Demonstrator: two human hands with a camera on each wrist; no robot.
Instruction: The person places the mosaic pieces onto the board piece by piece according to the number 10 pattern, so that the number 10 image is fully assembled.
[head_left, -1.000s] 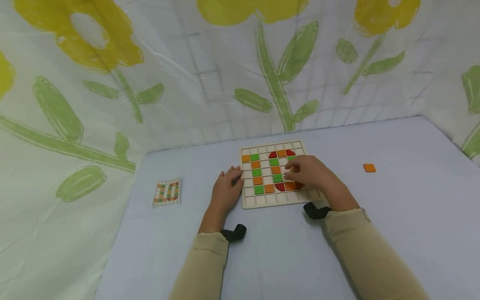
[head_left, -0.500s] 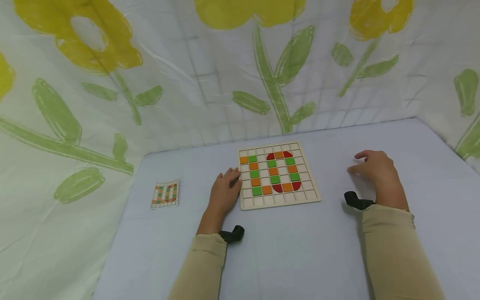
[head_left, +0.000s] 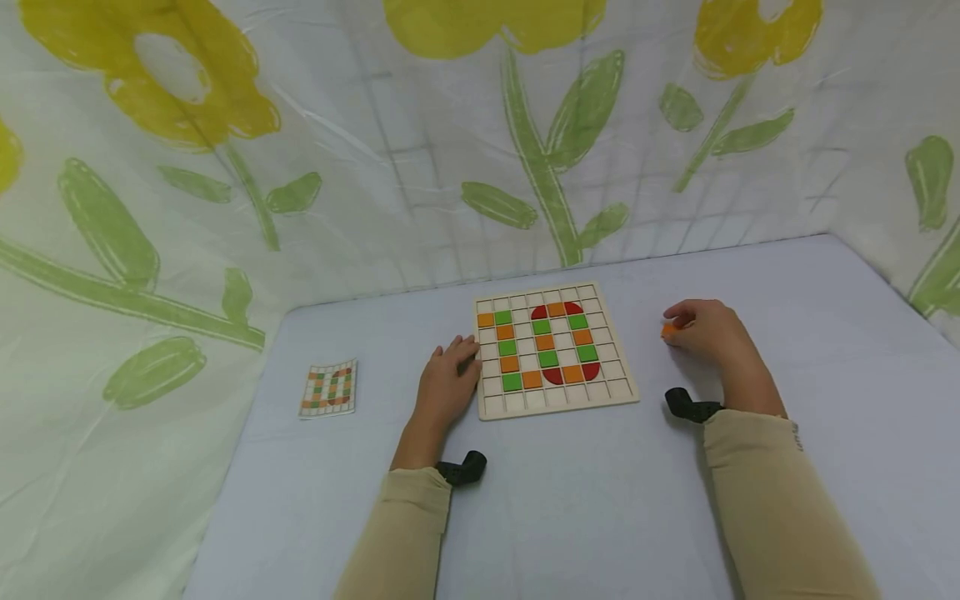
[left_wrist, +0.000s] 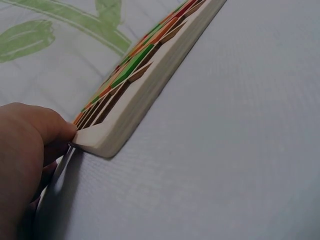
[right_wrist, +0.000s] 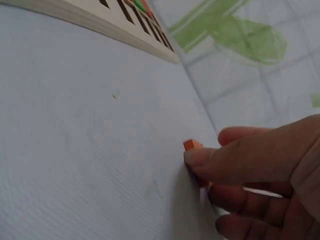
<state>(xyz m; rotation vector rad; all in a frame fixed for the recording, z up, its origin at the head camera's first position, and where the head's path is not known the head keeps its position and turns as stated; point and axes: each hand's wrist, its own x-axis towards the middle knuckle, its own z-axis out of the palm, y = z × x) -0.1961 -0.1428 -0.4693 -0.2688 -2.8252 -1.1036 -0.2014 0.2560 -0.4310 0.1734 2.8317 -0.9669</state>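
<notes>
A square wooden grid board lies on the table, set with orange, green and red tiles that form a "1" and a "0" shape. My left hand rests at the board's left edge. In the left wrist view, the thumb touches the board's side near a corner; the other fingers are mostly hidden behind it. To the right of the board, my right hand pinches an orange square tile just above the table. The right wrist view shows this orange tile tilted on edge between thumb and fingers.
A small card printed with a similar coloured grid lies left of the board. White cloth covers the table. Behind it hangs a curtain with yellow flowers and green leaves.
My right hand has left the board, reached right to the lone orange tile, picked it up and is now shifted slightly back left with it. The left hand has stayed at the board's edge.
</notes>
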